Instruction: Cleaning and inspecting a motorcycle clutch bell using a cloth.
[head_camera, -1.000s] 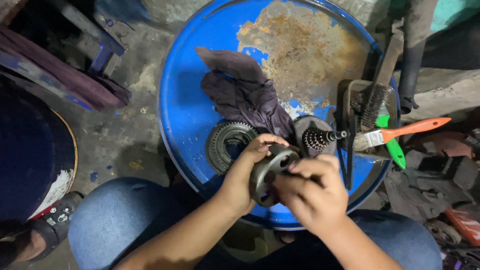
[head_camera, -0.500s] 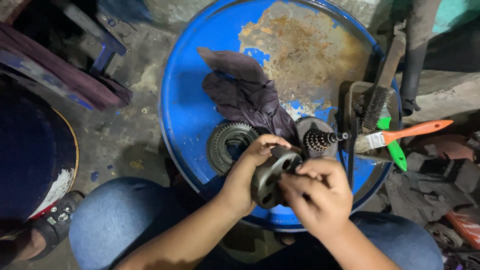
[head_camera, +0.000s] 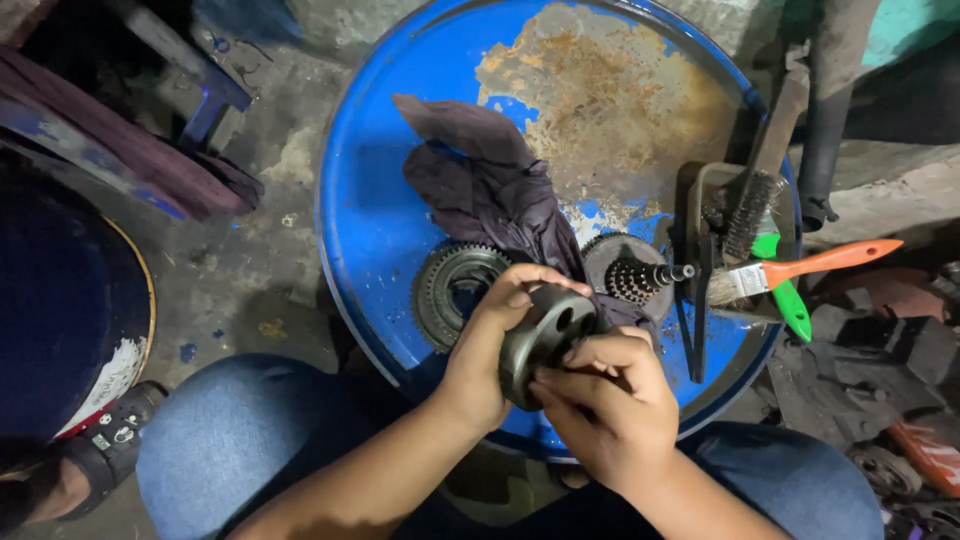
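My left hand and my right hand both grip a dark round metal part with holes in its face, held on edge just above the near rim of a blue drum lid. A large toothed gear ring lies flat on the lid just left of my hands. A dark purple rag lies across the lid behind them. A stepped gear cluster on a shaft rests to the right of the rag.
A paintbrush with an orange handle, a green-handled tool and a wire brush sit in a dark metal tray at the lid's right edge. The lid's far side is rusty. Another dark drum stands at left. My knees flank the drum.
My hands have shifted slightly on the round part and turned it a little; its holed face now shows more. Everything on the lid stays where it was.
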